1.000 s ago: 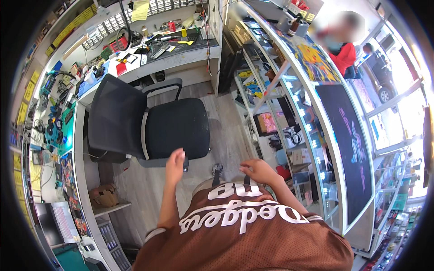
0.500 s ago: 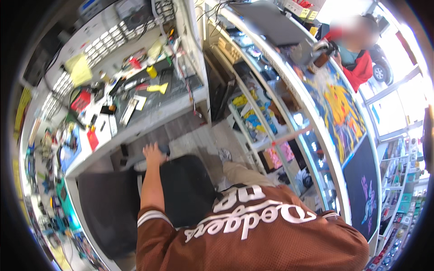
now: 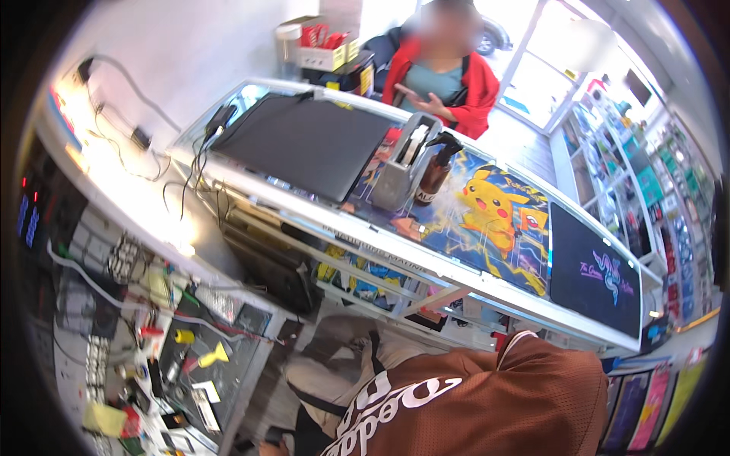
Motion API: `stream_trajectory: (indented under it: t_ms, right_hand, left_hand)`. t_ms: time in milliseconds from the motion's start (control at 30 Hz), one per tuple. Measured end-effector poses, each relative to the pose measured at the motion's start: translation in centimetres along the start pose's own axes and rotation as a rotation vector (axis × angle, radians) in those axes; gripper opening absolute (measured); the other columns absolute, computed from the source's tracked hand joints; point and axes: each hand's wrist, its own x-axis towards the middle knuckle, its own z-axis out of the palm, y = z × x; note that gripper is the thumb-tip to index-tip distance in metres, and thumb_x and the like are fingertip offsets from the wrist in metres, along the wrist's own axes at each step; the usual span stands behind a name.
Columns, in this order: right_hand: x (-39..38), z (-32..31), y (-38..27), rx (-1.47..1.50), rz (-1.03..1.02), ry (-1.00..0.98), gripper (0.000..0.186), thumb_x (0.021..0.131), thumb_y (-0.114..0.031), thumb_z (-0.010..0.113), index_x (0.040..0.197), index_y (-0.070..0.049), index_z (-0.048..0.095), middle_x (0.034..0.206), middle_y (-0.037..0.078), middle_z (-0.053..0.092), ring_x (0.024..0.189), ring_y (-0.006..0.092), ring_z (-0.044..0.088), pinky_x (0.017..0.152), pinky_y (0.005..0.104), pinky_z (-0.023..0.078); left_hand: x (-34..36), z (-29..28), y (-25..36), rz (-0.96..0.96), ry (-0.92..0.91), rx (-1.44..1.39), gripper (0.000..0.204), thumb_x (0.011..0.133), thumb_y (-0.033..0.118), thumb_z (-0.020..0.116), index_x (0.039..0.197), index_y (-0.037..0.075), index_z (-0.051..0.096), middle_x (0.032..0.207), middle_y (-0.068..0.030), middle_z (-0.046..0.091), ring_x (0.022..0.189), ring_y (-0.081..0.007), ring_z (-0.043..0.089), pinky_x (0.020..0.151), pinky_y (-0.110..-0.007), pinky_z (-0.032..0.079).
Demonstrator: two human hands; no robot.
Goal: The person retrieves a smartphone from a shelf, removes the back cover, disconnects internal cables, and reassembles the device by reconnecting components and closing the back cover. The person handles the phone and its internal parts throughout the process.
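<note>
Left hand (image 3: 271,449) at lower edge, beside a dark armrest (image 3: 274,436), probably for support; finger spread cannot be told. Right hand, fingers included, out of sight.

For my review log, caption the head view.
Left hand at the lower edge; tape dispenser and brown pump bottle on a display counter, person in red beyond.

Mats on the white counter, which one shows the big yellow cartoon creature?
The blue-patterned mat, beside the brown pump bottle. The black mat to its right has a blue-and-purple design instead, with no yellow figure.
</note>
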Motion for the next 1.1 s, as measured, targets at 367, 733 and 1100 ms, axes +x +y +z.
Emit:
stream_trajectory:
  t_ms: [367, 733, 1100]
  right_hand:
    - [-12.5, 19.8, 1.0, 0.262, 0.501, -0.026, 0.042, 0.094, -0.045, 0.067, 0.109, -0.008, 0.079, 0.108, 0.011, 0.077, 0.097, 0.0286, 0.070, 0.091, 0.0419, 0.052]
    - [-15.6, 24.5, -13.8, 0.252, 0.264, 0.056, 0.044, 0.089, -0.048, 0.070, 0.103, -0.007, 0.080, 0.103, 0.011, 0.077, 0.091, 0.0269, 0.070, 0.087, 0.0435, 0.052]
    - [-3.8, 23.8, -22.1, -0.083, -0.109, 0.488, 0.056, 0.092, -0.052, 0.062, 0.096, 0.002, 0.075, 0.092, 0.031, 0.071, 0.092, 0.0494, 0.069, 0.083, 0.0538, 0.055]
  left_hand:
    - [13.1, -4.7, 4.0, 0.019, 0.011, -0.204, 0.072, 0.071, 0.039, 0.084, 0.119, -0.010, 0.066, 0.110, -0.0295, 0.071, 0.103, -0.0445, 0.069, 0.091, -0.051, 0.053]
    - [19.0, -7.1, -1.6, 0.026, -0.006, -0.341, 0.067, 0.070, 0.036, 0.083, 0.117, -0.009, 0.067, 0.107, -0.0290, 0.072, 0.101, -0.0440, 0.070, 0.090, -0.050, 0.053]
    - [5.8, -0.6, -9.8, -0.369, 0.038, -0.522, 0.063, 0.070, 0.034, 0.082, 0.114, -0.008, 0.068, 0.105, -0.0284, 0.072, 0.100, -0.0435, 0.070, 0.089, -0.050, 0.053]
